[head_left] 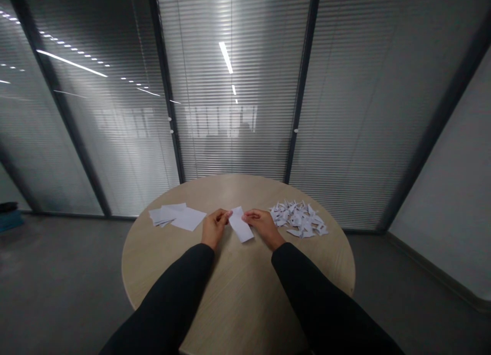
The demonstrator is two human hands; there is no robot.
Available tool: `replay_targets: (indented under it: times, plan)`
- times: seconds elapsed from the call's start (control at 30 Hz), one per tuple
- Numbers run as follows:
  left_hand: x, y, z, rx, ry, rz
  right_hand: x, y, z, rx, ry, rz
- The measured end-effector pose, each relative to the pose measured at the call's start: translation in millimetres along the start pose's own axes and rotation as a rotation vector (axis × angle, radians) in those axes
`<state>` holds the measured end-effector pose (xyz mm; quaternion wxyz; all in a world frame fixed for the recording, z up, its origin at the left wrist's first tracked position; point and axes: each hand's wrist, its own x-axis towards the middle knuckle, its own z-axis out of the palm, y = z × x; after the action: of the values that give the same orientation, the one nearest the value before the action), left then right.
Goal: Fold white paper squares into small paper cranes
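A narrow white piece of paper [242,229] is held between my two hands above the middle of the table. My left hand [215,226] pinches its left edge near the top. On the opposite edge, my right hand [264,224] grips it between thumb and fingers. Several flat white paper sheets [187,218] lie overlapping to the left of my left hand. Just right of my right hand is a heap of small white paper pieces [301,219], many with pointed ends; whether they are torn or folded I cannot tell.
The round wooden table [238,191] stands close to a glass partition with blinds [233,145]. Dark frame posts divide the glass. A white wall [456,201] rises at the right. A blue bin-like object [10,217] sits on the grey floor at far left.
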<state>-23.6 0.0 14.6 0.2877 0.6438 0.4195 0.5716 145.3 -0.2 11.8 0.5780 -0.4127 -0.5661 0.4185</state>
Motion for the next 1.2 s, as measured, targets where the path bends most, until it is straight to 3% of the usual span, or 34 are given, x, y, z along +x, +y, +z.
replay_targets:
  times: [0.13,0.27,0.37,0.6,0.7,0.9,1.2]
  plan:
    - [1.6,-2.8,0.9,-0.122,-0.023,-0.064,0.2,1.4,-0.8,0.007,-0.011,0.005]
    - [0.9,-4.1,6.6,-0.209,-0.135,-0.133,0.3,-0.7,-1.7,0.010,0.060,-0.024]
    - [-2.1,1.0,7.9,-0.171,-0.198,-0.129,-0.6,-2.8,-1.7,0.011,0.080,-0.039]
    - [-5.7,15.0,0.6,0.139,-0.147,0.016,-3.4,-6.3,0.6,0.018,0.074,-0.031]
    - [-4.1,10.5,2.7,0.081,-0.159,-0.008,-3.1,-7.2,0.2,0.038,0.096,-0.032]
    - [-1.8,-3.0,8.3,-0.091,-0.317,-0.107,-2.3,-8.0,-1.3,0.080,0.111,-0.037]
    - [-5.2,5.3,4.8,0.002,-0.287,-0.061,-3.0,-8.8,-0.3,0.055,0.110,-0.049]
